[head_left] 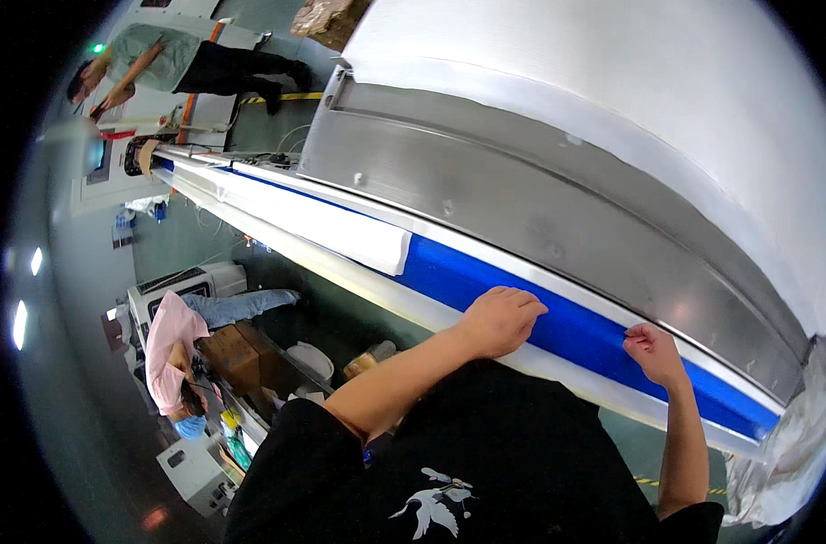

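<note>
A long conveyor with a blue belt (458, 272) runs slantwise in front of me, from the far left to the near right. My left hand (504, 322) is over the belt's near edge, its fingers curled together and their undersides hidden. To its right, my right hand (653, 352) is above the belt close to the far rail, thumb and fingers pinched. Anything in either hand is too hidden or small to make out. White sheets (359, 238) lie along the belt to the left of my left hand.
Beyond the belt stands a grey metal panel (522, 199) below a large white surface (612, 82). Clear plastic sheeting (785, 462) hangs at the right end. At left are a person in pink (170, 349), cardboard boxes (236, 358) and another person (159, 59) farther off.
</note>
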Tool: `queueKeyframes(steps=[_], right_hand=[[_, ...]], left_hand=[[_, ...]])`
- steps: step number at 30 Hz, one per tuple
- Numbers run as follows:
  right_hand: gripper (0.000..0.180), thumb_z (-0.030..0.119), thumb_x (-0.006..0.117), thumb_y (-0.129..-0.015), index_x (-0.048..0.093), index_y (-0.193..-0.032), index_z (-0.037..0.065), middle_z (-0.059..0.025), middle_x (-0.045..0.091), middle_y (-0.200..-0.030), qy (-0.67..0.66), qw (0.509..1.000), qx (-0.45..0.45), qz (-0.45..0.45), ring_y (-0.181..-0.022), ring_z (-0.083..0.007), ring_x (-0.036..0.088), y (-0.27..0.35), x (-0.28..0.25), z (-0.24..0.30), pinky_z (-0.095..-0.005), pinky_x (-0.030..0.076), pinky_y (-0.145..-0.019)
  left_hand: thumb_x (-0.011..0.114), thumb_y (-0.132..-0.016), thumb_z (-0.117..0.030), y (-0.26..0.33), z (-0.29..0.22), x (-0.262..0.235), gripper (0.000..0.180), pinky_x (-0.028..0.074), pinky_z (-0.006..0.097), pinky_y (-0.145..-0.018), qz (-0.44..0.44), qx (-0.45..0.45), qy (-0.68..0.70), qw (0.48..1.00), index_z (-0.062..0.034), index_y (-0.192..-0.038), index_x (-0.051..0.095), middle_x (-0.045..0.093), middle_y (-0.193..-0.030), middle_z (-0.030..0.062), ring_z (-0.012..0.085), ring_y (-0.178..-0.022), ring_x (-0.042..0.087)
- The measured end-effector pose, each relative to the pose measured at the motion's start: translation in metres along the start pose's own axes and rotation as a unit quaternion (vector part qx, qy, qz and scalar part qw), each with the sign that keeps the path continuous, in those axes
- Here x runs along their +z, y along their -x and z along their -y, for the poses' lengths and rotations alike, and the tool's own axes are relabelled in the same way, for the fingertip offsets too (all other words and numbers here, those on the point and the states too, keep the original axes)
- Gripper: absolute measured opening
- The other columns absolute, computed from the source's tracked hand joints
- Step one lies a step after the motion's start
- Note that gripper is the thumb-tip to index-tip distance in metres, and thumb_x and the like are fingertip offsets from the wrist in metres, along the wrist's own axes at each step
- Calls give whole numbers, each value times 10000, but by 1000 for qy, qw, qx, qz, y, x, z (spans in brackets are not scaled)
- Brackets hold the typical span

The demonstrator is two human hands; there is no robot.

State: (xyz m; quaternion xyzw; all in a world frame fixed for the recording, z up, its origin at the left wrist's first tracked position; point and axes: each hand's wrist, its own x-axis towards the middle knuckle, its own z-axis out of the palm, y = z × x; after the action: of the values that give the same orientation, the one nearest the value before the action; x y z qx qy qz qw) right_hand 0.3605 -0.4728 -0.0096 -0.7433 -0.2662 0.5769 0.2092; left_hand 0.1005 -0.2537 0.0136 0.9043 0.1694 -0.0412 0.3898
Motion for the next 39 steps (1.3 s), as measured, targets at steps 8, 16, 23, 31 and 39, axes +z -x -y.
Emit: queueKeyframes(steps=[8,16,23,31,39], right_hand=[[232,242,583,-854,618,-996,61,-127,661,-894,205,969,-134,-27,-782,-265,637,-98,5,148,-371,497,-713],[212,238,546,-852,621,-922,52,-155,648,-809,287,901,-307,-105,-760,-334,619,-226,24,334,-422,481,-689],[206,213,605,-833,623,-904,21,-101,666,-796,228,886,-384,-119,-709,-211,626,-338,57,457,-321,488,-672],[191,233,592,-774,655,-824,59,-114,673,-793,237,867,-417,-134,-751,-290,644,-396,81,502,-390,510,-714],[176,260,595,-781,668,-837,110,-72,682,-799,261,872,-378,-171,-756,-275,646,-395,83,500,-390,514,-706]], left_hand=[[574,-786,-73,-27,129,-91,316,453,421,-862,-248,-63,-85,963,-71,-1102,565,592,-1091,150,346,-995,557],[563,-838,-167,-76,228,-161,337,362,466,-990,-397,-102,-240,880,-62,-1157,537,521,-1229,127,315,-1163,482],[542,-862,-230,-83,243,-155,359,314,466,-1047,-370,-135,-204,896,-63,-1180,531,508,-1266,126,307,-1214,453],[558,-846,-224,-81,244,-157,387,300,470,-1060,-359,-150,-175,904,-62,-1196,524,500,-1278,123,305,-1226,442],[572,-826,-196,-81,248,-164,406,314,461,-1029,-373,-133,-120,910,-53,-1203,521,488,-1288,139,322,-1193,453]])
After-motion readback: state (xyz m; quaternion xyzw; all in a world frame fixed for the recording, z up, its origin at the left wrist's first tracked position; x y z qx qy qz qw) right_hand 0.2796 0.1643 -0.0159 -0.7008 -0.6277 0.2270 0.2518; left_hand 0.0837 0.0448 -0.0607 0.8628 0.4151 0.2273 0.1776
